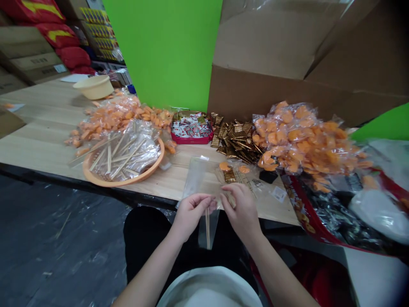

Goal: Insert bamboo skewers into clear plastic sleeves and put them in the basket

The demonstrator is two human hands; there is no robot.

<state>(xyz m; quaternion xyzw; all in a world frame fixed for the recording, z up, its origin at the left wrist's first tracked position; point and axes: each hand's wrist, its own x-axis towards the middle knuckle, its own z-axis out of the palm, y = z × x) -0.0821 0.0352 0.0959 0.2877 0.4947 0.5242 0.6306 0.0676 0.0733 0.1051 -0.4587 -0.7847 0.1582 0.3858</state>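
Between thumb and fingers, my left hand (pixel 193 213) pinches the top of a clear plastic bag (pixel 202 236). Thin wooden sticks (pixel 207 230) stand upright inside it, over my lap. Just to the right, my right hand (pixel 240 208) has its fingers curled near the bag's mouth; what they hold, if anything, I cannot make out. Beyond that hand lie more sticks (pixel 239 175), a gold packet (pixel 229 175) and orange pieces (pixel 244 169) on the table. A flat clear bag (pixel 195 175) rests behind my left hand.
An orange basket (pixel 162 155) of bagged sticks stands left. Behind are heaped orange pieces (pixel 115 111), a red tray (pixel 191 140) of small packets and gold packets (pixel 238 138). Bagged orange pieces (pixel 297 136) and a red box (pixel 300 209) are right. A bowl (pixel 92 87) stands far left.
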